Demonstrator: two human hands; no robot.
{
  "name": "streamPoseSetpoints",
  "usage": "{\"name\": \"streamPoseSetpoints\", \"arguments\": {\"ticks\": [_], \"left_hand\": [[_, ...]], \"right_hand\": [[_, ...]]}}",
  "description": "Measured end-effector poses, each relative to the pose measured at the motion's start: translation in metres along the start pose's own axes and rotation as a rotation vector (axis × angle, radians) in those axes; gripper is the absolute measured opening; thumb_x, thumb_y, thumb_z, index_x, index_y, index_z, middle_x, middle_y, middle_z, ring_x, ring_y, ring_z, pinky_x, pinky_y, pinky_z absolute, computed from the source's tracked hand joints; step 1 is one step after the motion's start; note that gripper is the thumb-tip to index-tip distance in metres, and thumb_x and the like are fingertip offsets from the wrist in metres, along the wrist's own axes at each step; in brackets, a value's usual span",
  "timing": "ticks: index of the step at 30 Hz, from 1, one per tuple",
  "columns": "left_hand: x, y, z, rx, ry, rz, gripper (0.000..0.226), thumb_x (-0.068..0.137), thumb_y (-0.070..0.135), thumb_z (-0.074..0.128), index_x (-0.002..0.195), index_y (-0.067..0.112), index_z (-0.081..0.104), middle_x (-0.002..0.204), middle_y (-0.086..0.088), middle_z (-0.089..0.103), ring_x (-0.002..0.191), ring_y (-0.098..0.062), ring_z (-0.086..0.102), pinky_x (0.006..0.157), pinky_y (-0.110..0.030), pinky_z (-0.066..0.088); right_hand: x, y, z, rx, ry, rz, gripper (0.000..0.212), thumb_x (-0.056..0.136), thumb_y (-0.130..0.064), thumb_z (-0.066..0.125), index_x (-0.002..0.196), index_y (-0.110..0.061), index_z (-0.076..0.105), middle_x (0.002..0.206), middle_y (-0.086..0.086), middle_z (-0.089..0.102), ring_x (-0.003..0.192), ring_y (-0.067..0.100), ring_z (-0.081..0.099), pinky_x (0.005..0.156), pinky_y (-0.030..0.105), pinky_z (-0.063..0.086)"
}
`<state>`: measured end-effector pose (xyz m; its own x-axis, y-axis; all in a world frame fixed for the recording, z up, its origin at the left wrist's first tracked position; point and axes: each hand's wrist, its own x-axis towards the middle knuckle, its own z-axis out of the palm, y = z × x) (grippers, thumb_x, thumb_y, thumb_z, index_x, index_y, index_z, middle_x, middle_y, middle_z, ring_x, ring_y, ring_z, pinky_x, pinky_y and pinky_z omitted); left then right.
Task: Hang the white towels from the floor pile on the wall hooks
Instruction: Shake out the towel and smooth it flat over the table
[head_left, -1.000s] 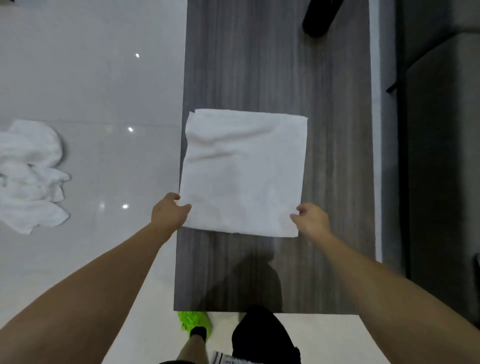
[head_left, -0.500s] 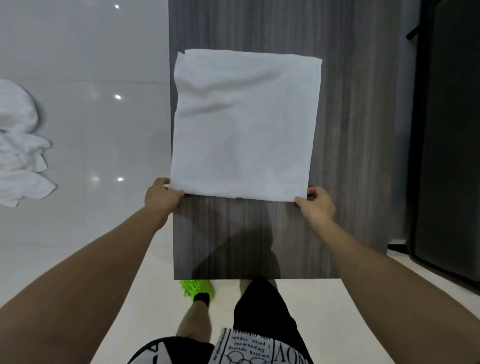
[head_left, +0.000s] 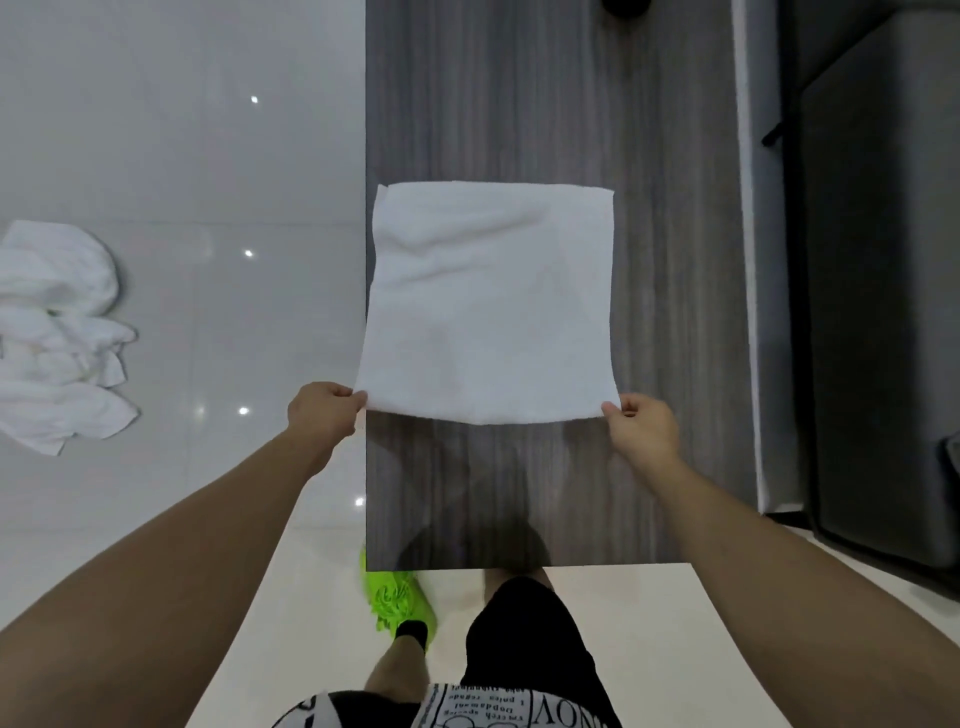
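Two bare forearms reached forward from the lower corners of the head view, above a black-and-white printed garment (head_left: 467, 701) and a bright green shoe (head_left: 399, 603) that stood on the pale floor (head_left: 649, 649). Left hand (head_left: 323, 415): fingers curled, with thumb and fingertips pinching the near left corner of a white towel (head_left: 491, 312). Right hand (head_left: 644, 428): likewise curled, pinching the near right corner of the same towel. Neither hand was spread open, and each touched nothing but the cloth.

Between the two hands the towel's near edge sagged slightly at its middle. The towel spread away from the person as a roughly square sheet, with soft wrinkles toward its far left portion and a straight far edge. It lay in front of a dark wood-grain panel (head_left: 675, 260); whether the cloth touched the panel cannot be told from this view.

Left of the panel ran a glossy pale grey tiled surface (head_left: 182, 130) bearing small bright reflections. Against it, at the left frame edge and well apart from the held towel, sat a crumpled pile of white towels (head_left: 57, 332). Right of the panel stood a light vertical strip and, beyond it, a dark grey cabinet (head_left: 878, 312).
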<state>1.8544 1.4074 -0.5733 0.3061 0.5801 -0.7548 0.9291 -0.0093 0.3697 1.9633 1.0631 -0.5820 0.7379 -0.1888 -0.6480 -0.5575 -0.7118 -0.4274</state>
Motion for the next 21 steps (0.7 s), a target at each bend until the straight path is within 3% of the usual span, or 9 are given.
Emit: {"name": "streamPoseSetpoints", "arguments": {"ticks": [4, 7, 11, 13, 17, 21], "left_hand": [[-0.032, 0.042, -0.038, -0.136, -0.017, 0.115, 0.027, 0.091, 0.019, 0.068, 0.112, 0.001, 0.067, 0.102, -0.008, 0.064, 0.09, -0.024, 0.062, 0.096, -0.045, 0.053], [-0.062, 0.076, -0.071, -0.26, -0.024, 0.203, 0.026, 0.09, 0.015, 0.068, 0.11, 0.0, 0.066, 0.112, -0.012, 0.064, 0.101, -0.026, 0.062, 0.097, -0.042, 0.053], [-0.104, 0.122, -0.124, -0.333, -0.04, 0.356, 0.028, 0.093, 0.016, 0.063, 0.116, 0.001, 0.064, 0.115, -0.01, 0.064, 0.107, -0.023, 0.063, 0.098, -0.042, 0.052], [-0.127, 0.14, -0.154, -0.339, -0.031, 0.462, 0.022, 0.094, 0.019, 0.06, 0.113, 0.008, 0.065, 0.116, -0.009, 0.065, 0.107, -0.023, 0.064, 0.099, -0.042, 0.051], [-0.175, 0.168, -0.215, -0.375, 0.013, 0.641, 0.009, 0.096, 0.022, 0.056, 0.091, 0.016, 0.062, 0.107, -0.008, 0.066, 0.094, -0.024, 0.066, 0.091, -0.041, 0.052], [-0.22, 0.184, -0.27, -0.496, 0.072, 0.742, 0.014, 0.097, 0.022, 0.056, 0.093, 0.009, 0.06, 0.103, -0.014, 0.064, 0.087, -0.026, 0.063, 0.081, -0.04, 0.058]], "right_hand": [[-0.03, -0.038, -0.036, 0.162, 0.071, -0.149, 0.01, 0.093, -0.015, 0.065, 0.091, -0.006, 0.066, 0.092, 0.013, 0.066, 0.083, 0.024, 0.061, 0.079, 0.035, 0.05], [-0.056, -0.072, -0.07, 0.232, 0.121, -0.271, 0.008, 0.093, -0.011, 0.063, 0.096, -0.004, 0.066, 0.098, 0.014, 0.065, 0.086, 0.021, 0.059, 0.077, 0.029, 0.046], [-0.093, -0.122, -0.124, 0.278, 0.205, -0.399, 0.014, 0.094, -0.014, 0.062, 0.094, -0.001, 0.067, 0.088, 0.009, 0.066, 0.082, 0.02, 0.059, 0.071, 0.026, 0.046], [-0.114, -0.146, -0.151, 0.299, 0.239, -0.461, 0.012, 0.093, -0.014, 0.062, 0.086, -0.005, 0.065, 0.077, 0.005, 0.061, 0.072, 0.016, 0.054, 0.062, 0.025, 0.041], [-0.163, -0.192, -0.201, 0.374, 0.284, -0.557, 0.019, 0.092, -0.019, 0.064, 0.077, -0.007, 0.064, 0.071, 0.004, 0.058, 0.071, 0.017, 0.052, 0.07, 0.035, 0.044], [-0.226, -0.236, -0.234, 0.414, 0.319, -0.673, 0.025, 0.093, -0.027, 0.061, 0.096, -0.003, 0.066, 0.085, 0.015, 0.065, 0.072, 0.02, 0.054, 0.068, 0.04, 0.051]]}}
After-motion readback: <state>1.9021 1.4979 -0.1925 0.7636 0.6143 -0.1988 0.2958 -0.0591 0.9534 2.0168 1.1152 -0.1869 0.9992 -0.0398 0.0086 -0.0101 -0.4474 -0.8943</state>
